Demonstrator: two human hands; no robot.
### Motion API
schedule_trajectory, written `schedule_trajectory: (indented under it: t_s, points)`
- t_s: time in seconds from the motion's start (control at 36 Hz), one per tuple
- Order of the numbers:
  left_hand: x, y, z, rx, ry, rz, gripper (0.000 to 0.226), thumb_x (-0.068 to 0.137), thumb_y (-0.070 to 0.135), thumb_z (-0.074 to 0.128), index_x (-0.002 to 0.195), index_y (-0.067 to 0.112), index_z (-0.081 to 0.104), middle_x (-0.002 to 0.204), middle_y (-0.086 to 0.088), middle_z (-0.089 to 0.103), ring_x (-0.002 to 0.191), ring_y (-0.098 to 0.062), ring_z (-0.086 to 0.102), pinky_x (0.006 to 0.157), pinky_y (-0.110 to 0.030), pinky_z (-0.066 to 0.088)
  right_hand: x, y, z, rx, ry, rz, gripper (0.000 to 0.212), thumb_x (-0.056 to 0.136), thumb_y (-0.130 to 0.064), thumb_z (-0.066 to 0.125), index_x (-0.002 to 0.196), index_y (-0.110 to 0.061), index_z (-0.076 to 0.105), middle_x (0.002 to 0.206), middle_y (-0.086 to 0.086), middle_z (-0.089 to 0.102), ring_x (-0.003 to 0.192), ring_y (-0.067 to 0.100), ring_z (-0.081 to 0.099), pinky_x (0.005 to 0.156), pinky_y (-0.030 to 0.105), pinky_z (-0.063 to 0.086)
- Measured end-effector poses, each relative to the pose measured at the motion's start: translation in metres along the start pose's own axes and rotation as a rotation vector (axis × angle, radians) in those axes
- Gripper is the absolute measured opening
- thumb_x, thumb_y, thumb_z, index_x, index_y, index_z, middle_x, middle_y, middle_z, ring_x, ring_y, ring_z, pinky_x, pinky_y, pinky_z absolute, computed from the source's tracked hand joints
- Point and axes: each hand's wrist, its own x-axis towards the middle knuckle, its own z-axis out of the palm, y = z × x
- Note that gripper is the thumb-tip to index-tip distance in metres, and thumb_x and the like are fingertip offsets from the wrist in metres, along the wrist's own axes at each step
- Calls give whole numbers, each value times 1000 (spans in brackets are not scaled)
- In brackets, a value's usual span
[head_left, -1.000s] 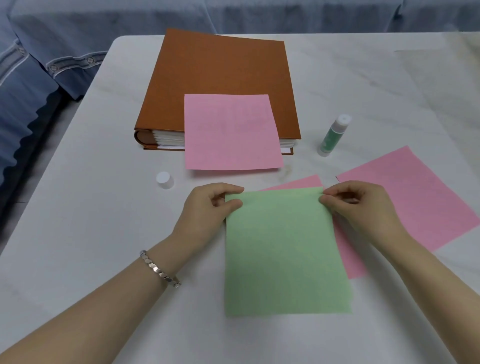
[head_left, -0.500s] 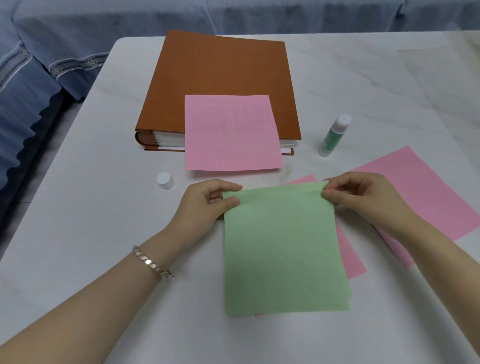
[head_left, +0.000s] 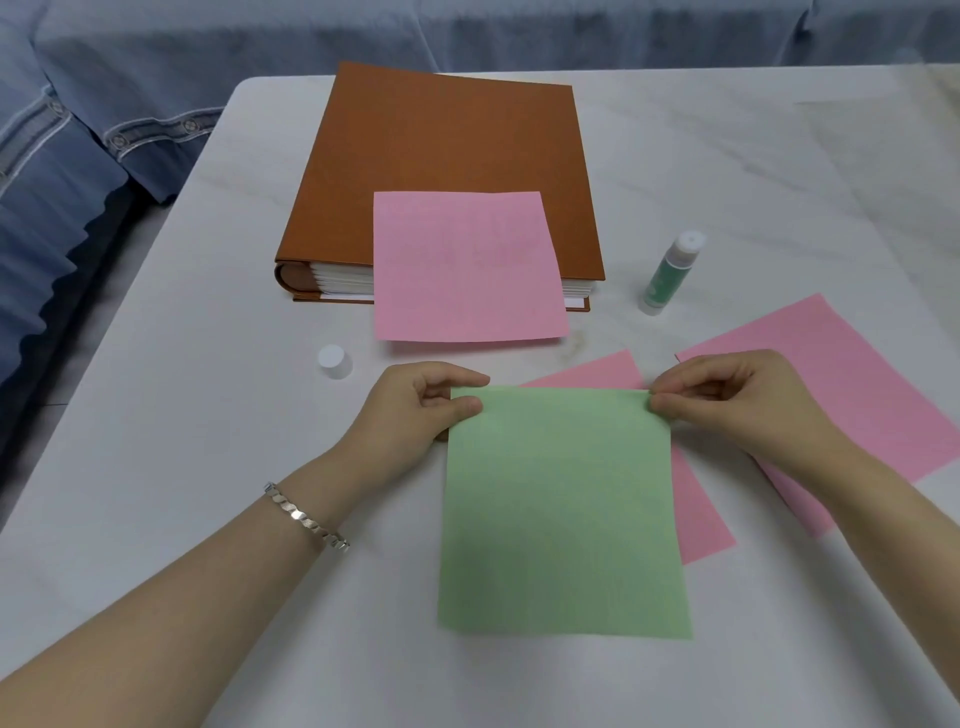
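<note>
On the near table, a left hand and right hand each pinch a far corner of a green paper sheet, fingers curled.

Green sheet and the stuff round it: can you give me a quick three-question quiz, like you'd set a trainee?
1. True or false: the left hand and the right hand each pinch a far corner of the green sheet.
2. The white cap lies: A in the right hand; B on the table, left of the left hand; C on the green sheet.
3. What does the square pink sheet rest on?
Key: 1 true; 2 B; 3 the brown album, overhanging its near edge.
</note>
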Motion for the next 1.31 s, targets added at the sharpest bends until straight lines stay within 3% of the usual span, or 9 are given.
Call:
schedule_trajectory:
  t_s: [0.08,0.19,0.33,0.5,0.69,1.11,1.31]
  points:
    - [-1,1,1,-1,23,15,27,83,-6,64,86,21,67,57,5,56,47,-3,53,53,-12,46,-1,0,1,4,21,12,16,73,10,69,75,-6,70,61,-7,71,56,1,64,62,8,50]
    - [-3,0,2,34,82,57,28,80,-3,68,84,25,69,64,-6,44,54,-12,48,56,-12,45,-3,0,3,10,61,30,19,73,10,69,71,-9,68,55,-9,68,52,-1,63,59,7,48]
    - [-6,1,1,23,112,50,26,79,-2,70,85,23,69,66,1,56,53,-1,57,60,-11,48,-5,3,4,-35,83,29,18,73,6,71,71,-12,69,56,-11,69,53,-2,63,61,6,48]
    - [-8,1,0,-24,105,33,23,79,-6,68,91,14,68,56,11,64,52,0,60,57,-11,47,-4,6,4,-49,90,27,20,73,6,71,75,-14,68,55,-13,68,53,-4,61,62,5,47]
    - [-6,-1,0,-31,141,32,28,78,-5,69,87,22,68,70,-10,60,57,-9,58,60,-14,49,-3,8,3,-80,83,13,20,72,5,71,83,-11,71,59,-17,69,56,-4,63,63,4,48]
    - [-8,0,1,-3,161,38,23,78,-3,70,83,20,70,58,8,62,49,-2,56,56,-11,46,-2,9,2,-96,73,14,22,73,3,71,86,-15,71,60,-17,69,58,-2,64,66,5,49]
    - [-7,3,1,9,160,34,18,80,-2,68,90,13,70,70,-6,65,53,-1,59,57,-11,47,0,8,1,-102,68,4,23,73,4,71,82,-17,71,60,-17,68,56,-4,63,65,5,48]
